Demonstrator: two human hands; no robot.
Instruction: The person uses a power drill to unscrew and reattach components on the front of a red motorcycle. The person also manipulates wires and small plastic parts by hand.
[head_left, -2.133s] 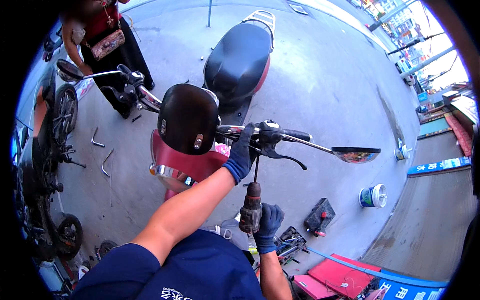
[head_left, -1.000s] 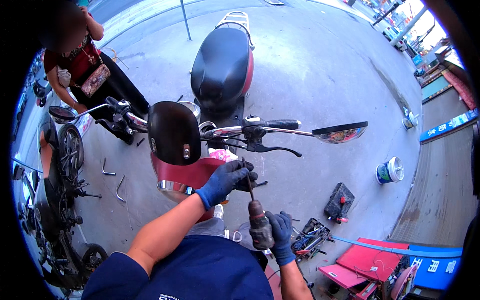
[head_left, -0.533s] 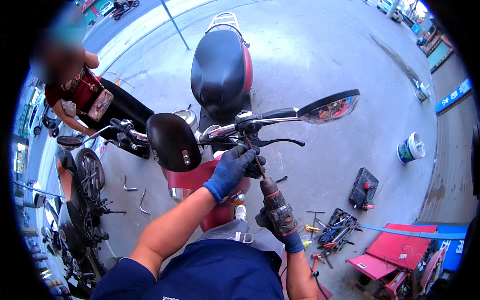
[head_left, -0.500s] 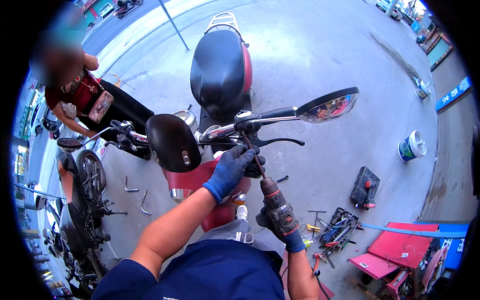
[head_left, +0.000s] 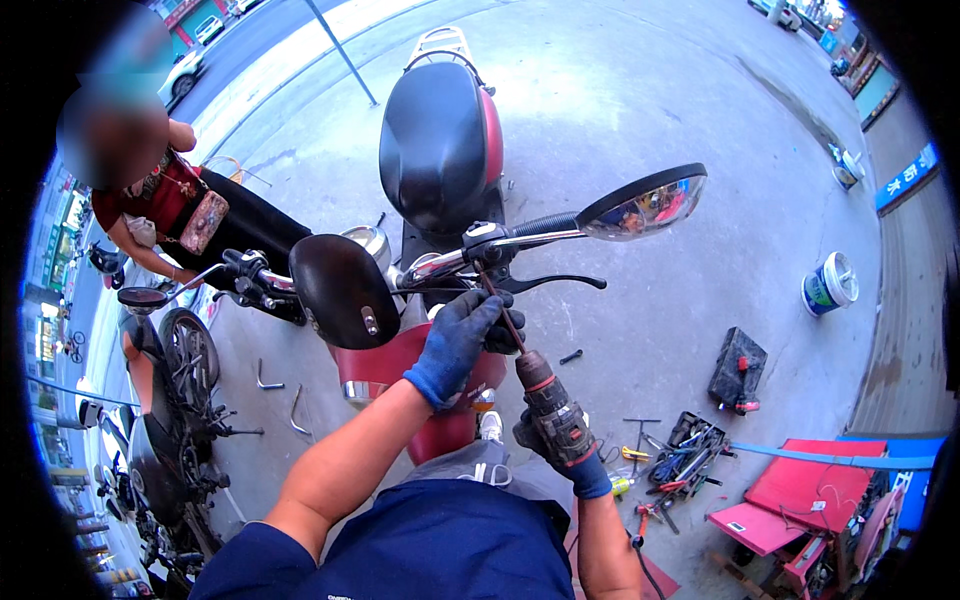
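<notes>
My right hand (head_left: 565,455), in a dark blue glove, is wrapped round a power drill (head_left: 549,401) pointed up and away from me. A long thin driver bit (head_left: 512,328) runs from its chuck to the underside of the switch housing (head_left: 487,238) on a red scooter's right handlebar. My gloved left hand (head_left: 460,340) closes its fingers about the bit just below that housing. The bit's tip is hard to make out. Beside it are the black brake lever (head_left: 565,281) and a round-backed mirror (head_left: 645,205). The black headlight cover (head_left: 345,290) stands left of my left hand.
Behind the handlebar lies the scooter's black seat (head_left: 440,140). A person (head_left: 150,215) stands at the left, near a parked motorcycle (head_left: 165,430). At the right are an open tool case (head_left: 690,450), a black box (head_left: 737,370), a white bucket (head_left: 830,284) and red panels (head_left: 815,485).
My view has shifted slightly. Both hands keep their hold on bit and drill, at nearly the same place by the handlebar. A white car has appeared on the road at the upper left.
</notes>
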